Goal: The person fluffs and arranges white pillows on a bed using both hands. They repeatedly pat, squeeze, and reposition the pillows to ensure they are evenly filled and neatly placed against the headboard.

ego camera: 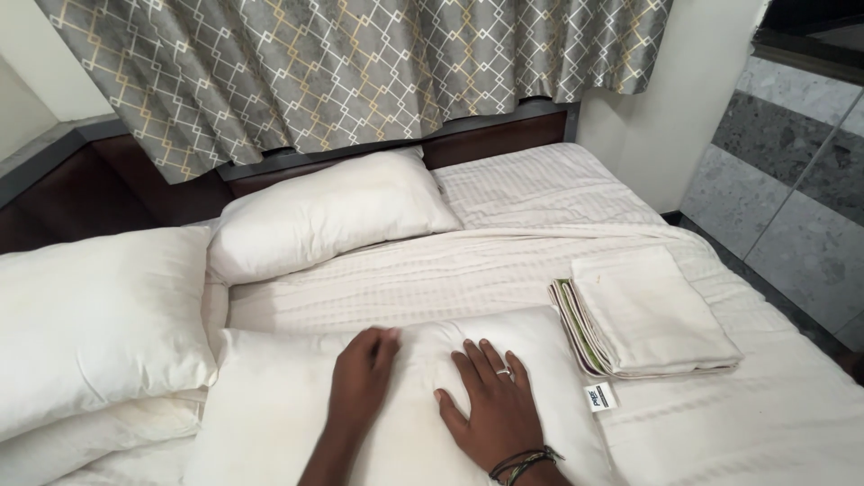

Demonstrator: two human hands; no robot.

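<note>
White pillow (270, 405), soft and dented, under both flat hands.

A single view is given, taken from a head-worn camera and directed downward and forward over a bed (504, 270). The left hand (360, 378) and right hand (490, 405) are seen close, at the lower edge of the frame. Beyond the hands the curtain (360, 72) is faced; right of the right hand a tiled wall (792, 207) is caught.
</note>
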